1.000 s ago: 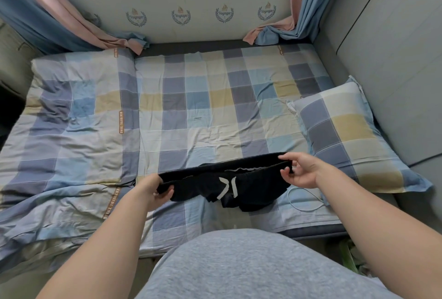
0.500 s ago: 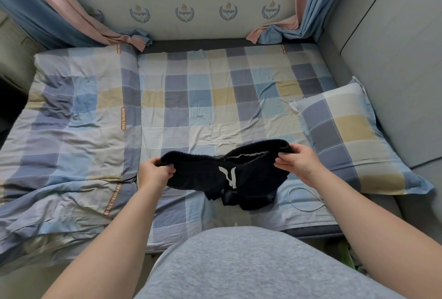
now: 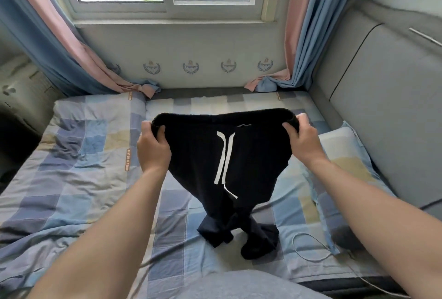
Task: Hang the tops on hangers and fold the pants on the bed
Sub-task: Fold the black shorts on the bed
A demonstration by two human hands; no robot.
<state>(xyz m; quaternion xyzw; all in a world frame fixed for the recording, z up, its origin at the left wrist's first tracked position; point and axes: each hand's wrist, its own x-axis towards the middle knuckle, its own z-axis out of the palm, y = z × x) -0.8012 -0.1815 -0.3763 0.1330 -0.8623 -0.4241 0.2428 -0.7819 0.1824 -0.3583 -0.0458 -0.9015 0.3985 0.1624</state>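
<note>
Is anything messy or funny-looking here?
The legs of the black drawstring pants cross and bunch up on the checked bedsheet instead of hanging straight. A thin white cable also lies looped beside the checked pillow.

Ahead of you, a sliding window (image 3: 165,4) with white frames admits daylight; apartment blocks and some greenery show through the glass. Pink-and-blue curtains hang at each side, the left curtain (image 3: 47,43) and the right curtain (image 3: 301,23), both with hems bunched at the far edge of the bed (image 3: 71,179). The wall (image 3: 191,43) below the sill is pale and bears a row of four crest emblems (image 3: 190,67). The bed carries a creased checked cover in blue, grey and yellow. A matching pillow (image 3: 346,155) lies at your right, against a grey padded panel (image 3: 382,107). A thin white cable (image 3: 308,235) loops just beside the pillow. At your left, a dark unit (image 3: 21,98) is too dim to identify.
</note>
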